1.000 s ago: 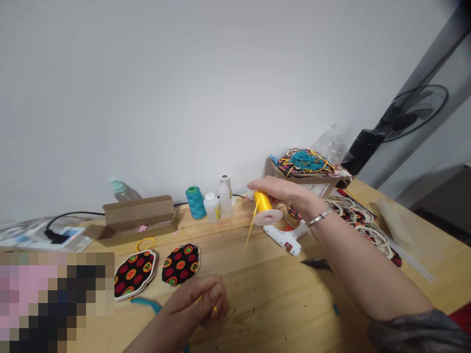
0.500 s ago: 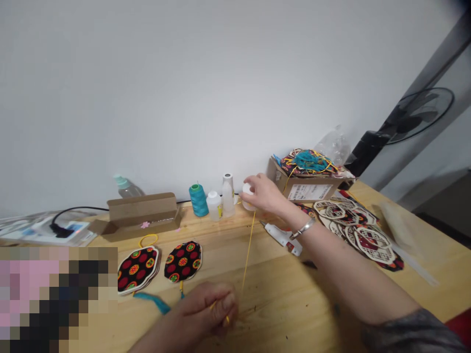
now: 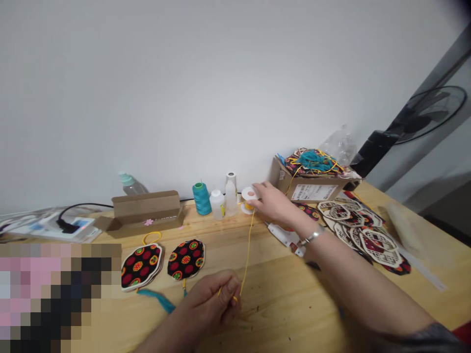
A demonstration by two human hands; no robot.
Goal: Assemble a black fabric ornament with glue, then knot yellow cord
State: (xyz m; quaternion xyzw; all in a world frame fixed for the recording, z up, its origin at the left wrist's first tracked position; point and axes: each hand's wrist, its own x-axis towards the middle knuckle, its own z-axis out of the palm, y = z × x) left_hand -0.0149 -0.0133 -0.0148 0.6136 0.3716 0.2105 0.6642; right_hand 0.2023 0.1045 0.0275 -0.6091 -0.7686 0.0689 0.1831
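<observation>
My left hand [image 3: 215, 299] is closed near the front of the table, with yellow cord pinched between thumb and fingers. From it the cord [image 3: 248, 245] runs up, slightly bowed, to a white spool of yellow cord [image 3: 249, 193] by the wall. My right hand [image 3: 272, 200] has its thumb and fingers at the right edge of that spool, which stands upright. Left of my left hand lies a patterned octagonal pendant [image 3: 186, 260] with a teal tassel partly hidden by the hand. A stack of similar pendants [image 3: 142, 267] sits farther left, with a yellow loop and teal tassel.
A teal thread cone [image 3: 202, 198] and white bottles [image 3: 218, 205] stand by the wall. Under my right forearm lies a glue gun [image 3: 283, 235]. At right are a filled cardboard box [image 3: 312, 190], wooden lattice pieces [image 3: 379, 245] and a fan [image 3: 430, 115]. An open carton [image 3: 147, 208] stands left.
My right hand has shifted from over the spool's top to its right edge, uncovering the spool. The cord has gone from straight to slightly slack. My left hand keeps its pinch.
</observation>
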